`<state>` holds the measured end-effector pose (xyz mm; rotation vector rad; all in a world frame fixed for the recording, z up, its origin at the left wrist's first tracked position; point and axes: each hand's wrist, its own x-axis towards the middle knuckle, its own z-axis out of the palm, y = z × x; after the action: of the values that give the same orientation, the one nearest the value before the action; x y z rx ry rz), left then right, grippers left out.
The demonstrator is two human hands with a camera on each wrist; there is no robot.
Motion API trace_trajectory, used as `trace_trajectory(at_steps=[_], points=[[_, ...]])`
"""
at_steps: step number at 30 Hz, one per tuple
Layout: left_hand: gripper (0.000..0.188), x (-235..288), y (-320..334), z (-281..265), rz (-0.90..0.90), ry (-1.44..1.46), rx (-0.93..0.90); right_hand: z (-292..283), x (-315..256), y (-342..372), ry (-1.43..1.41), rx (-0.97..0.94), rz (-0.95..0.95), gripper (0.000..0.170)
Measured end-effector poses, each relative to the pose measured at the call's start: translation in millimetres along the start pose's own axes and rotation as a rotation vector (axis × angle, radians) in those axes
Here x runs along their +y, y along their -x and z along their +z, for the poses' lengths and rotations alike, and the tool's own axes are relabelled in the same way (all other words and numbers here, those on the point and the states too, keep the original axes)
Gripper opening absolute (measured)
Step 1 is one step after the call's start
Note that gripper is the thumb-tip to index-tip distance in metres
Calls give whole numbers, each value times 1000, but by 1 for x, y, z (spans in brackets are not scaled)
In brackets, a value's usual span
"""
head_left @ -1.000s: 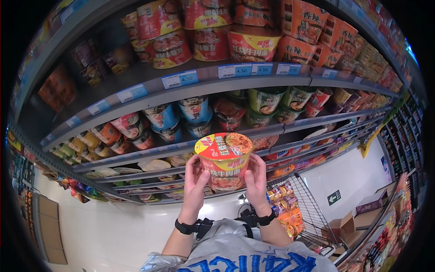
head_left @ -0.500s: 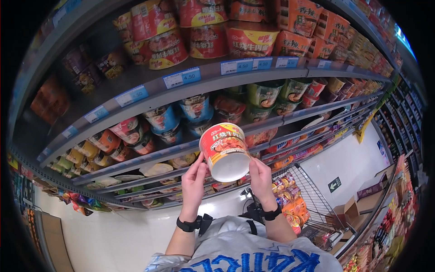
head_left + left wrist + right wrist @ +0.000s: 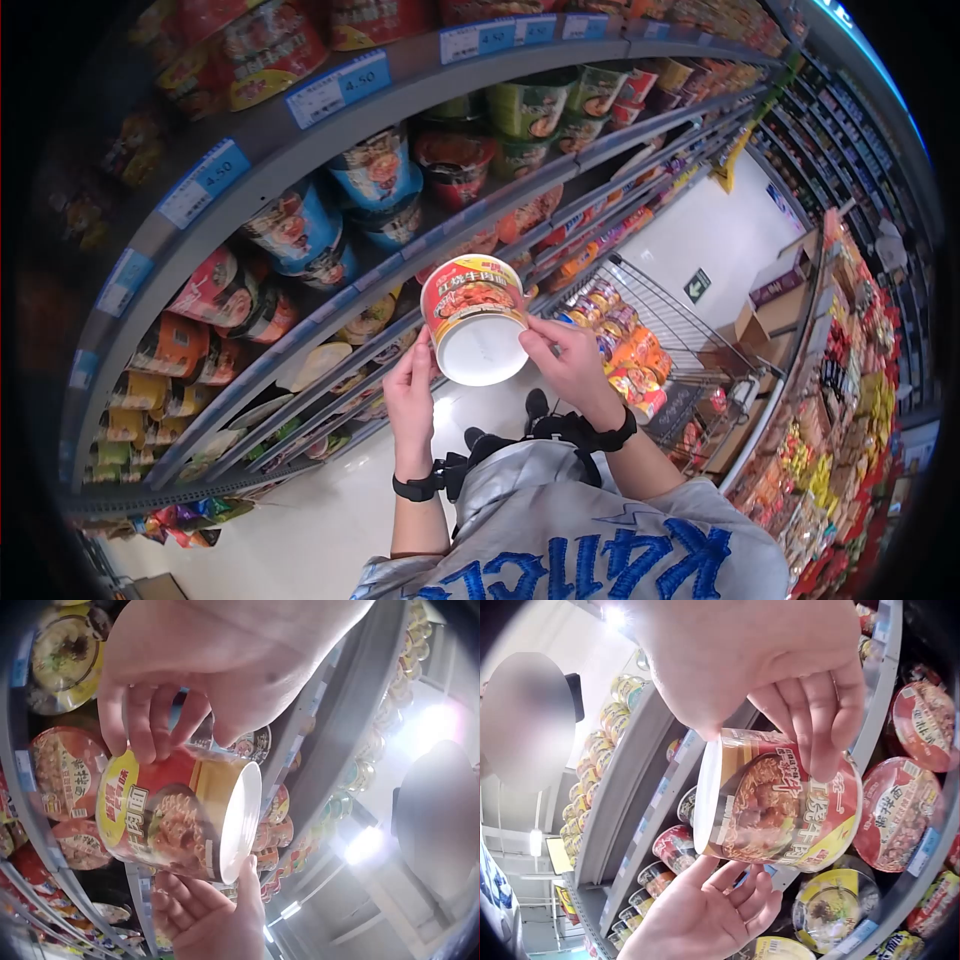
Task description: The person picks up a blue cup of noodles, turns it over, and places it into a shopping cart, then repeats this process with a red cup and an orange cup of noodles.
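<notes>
A red and yellow instant noodle bucket [image 3: 472, 295] is held up in front of the body, tilted so its white bottom faces the person. On one side of it, my left hand [image 3: 408, 395] grips the wall near the base with thumb and fingers. Opposite, my right hand [image 3: 575, 365] pinches the other side, its thumb by the bottom rim. The left wrist view shows the left fingers [image 3: 154, 724] bent against the printed wall, with the right hand [image 3: 214, 919] below. In the right wrist view, the bucket's picture of noodles [image 3: 761, 795] shows between both hands.
Shelves of instant noodle buckets [image 3: 375, 170] rise ahead and to the left, with price tags [image 3: 340, 88] along their edges. A shopping cart [image 3: 655, 290] holding noodle packs [image 3: 635, 355] stands to the right. Further right are cardboard boxes [image 3: 775, 300] and a packed display [image 3: 830, 400].
Both hands have tipped the bucket from lid showing to white bottom showing. The head view has shifted, bringing the lower shelves closer and the shoes into sight.
</notes>
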<state>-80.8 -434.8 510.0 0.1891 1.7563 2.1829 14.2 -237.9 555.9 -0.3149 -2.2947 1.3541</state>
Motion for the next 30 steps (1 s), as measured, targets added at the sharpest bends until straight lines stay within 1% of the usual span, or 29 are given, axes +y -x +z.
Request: trace_trajectory(at_steps=[1,3,4,5,7,8,9,11,12,16,20,21,22,23,25,27,29,30], points=[[43,-4,-1,-1,-26,2,-27,-1,2,6,16,18,29,41],[47,-13,-4,-1,-77,17,-84,-3,7,17,3,13,-19,50],[50,-13,-5,2,-88,29,-124,-6,9,24,14,41,17,50],[54,-11,-6,6,-135,73,-160,-8,11,30,35,17,32,57],[57,-15,-10,10,-166,228,-225,-17,14,38,73,-30,43,71],[61,-11,-9,13,-178,184,-274,-22,15,42,36,-55,47,81],[60,-13,-11,17,-139,202,-296,-25,16,44,37,-34,61,81],[59,-11,-12,25,-114,249,-302,-29,19,45,-69,-37,49,83],[59,-11,-11,31,-114,232,-310,-33,24,45,-101,-59,43,86],[60,-11,-9,59,-69,198,-320,-56,40,43,-148,-40,43,86],[61,-18,-7,113,-48,125,-379,-94,74,47,-178,18,27,86],[61,-21,-6,129,-46,80,-388,-108,83,50,-212,24,57,85],[60,-24,-4,147,-79,86,-406,-122,92,53,-246,29,88,84],[58,-28,-2,165,-149,94,-399,-135,105,57,-261,47,90,84],[57,-46,-4,203,-143,23,-455,-164,133,66,-323,60,153,82],[56,-67,-3,244,-196,0,-478,-195,162,77,-335,70,174,82],[56,-90,-2,286,-257,-71,-532,-218,192,93,-437,189,261,82],[55,-103,-1,306,-267,-142,-568,-226,213,102,-486,260,311,84]])
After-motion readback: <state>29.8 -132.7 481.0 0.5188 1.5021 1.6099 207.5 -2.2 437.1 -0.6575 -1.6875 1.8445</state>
